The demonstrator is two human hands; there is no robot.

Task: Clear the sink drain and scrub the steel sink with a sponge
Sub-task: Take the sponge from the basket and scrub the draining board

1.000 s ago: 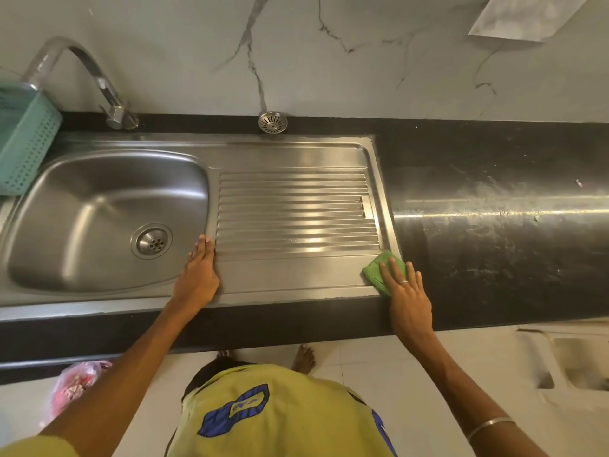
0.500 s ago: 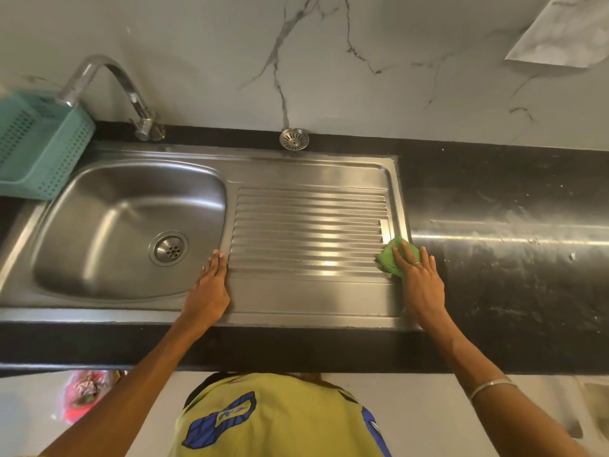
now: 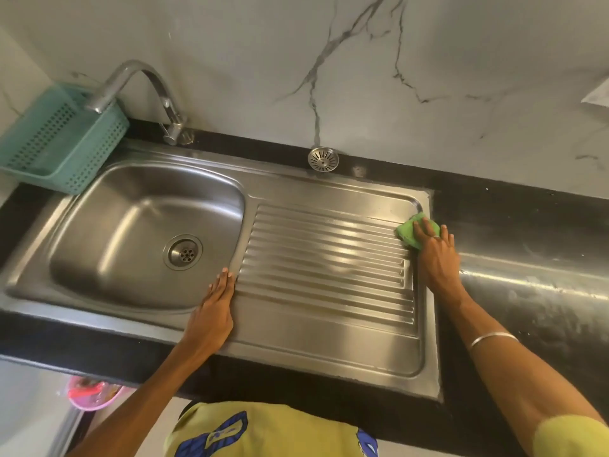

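The steel sink [image 3: 296,354] has a basin on the left and a ribbed drainboard [image 3: 326,262] on the right. The drain [image 3: 183,252] sits open in the basin floor. A round steel strainer [image 3: 323,159] lies on the black ledge behind the drainboard. My right hand [image 3: 435,255] presses a green sponge [image 3: 407,231] with straight fingers onto the drainboard's far right edge. My left hand [image 3: 214,311] rests flat on the steel between basin and drainboard.
A curved tap [image 3: 138,84] stands behind the basin, with a teal plastic basket [image 3: 59,140] at its left. Black stone counter [image 3: 527,291] runs to the right of the sink. A pink tub [image 3: 92,394] sits on the floor below.
My right hand has slid the sponge away from me along the drainboard's right edge, from the near corner toward the far corner. My left hand has stayed in place.
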